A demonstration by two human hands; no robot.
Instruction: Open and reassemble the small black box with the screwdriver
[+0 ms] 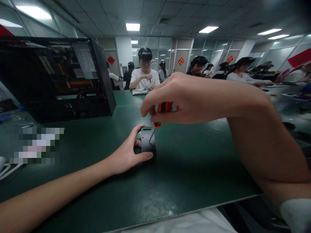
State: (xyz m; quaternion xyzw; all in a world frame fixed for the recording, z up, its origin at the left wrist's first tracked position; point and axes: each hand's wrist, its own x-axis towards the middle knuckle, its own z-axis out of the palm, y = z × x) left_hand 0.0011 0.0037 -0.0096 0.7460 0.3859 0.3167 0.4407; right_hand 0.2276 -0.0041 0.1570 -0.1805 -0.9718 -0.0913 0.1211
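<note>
Near the middle of the green table, my left hand [130,153] is closed around the side of a small grey metal part [146,139], with a slot near its top; I cannot make out its exact kind. My thumb presses on its lower front and my other fingers reach behind it. Above it, my right hand [170,98] grips the red and black handle of a screwdriver [157,125]. The thin shaft slants down to the left, and its tip is at the grey part's face. Whether the tip sits in a screw is too small to tell.
An open black computer case [102,81] stands at the back left of the green table [194,174]. White cable [11,171] lies at the left edge, near a blurred patch. Across the table a person [145,76] in a white shirt works; several other people sit farther back.
</note>
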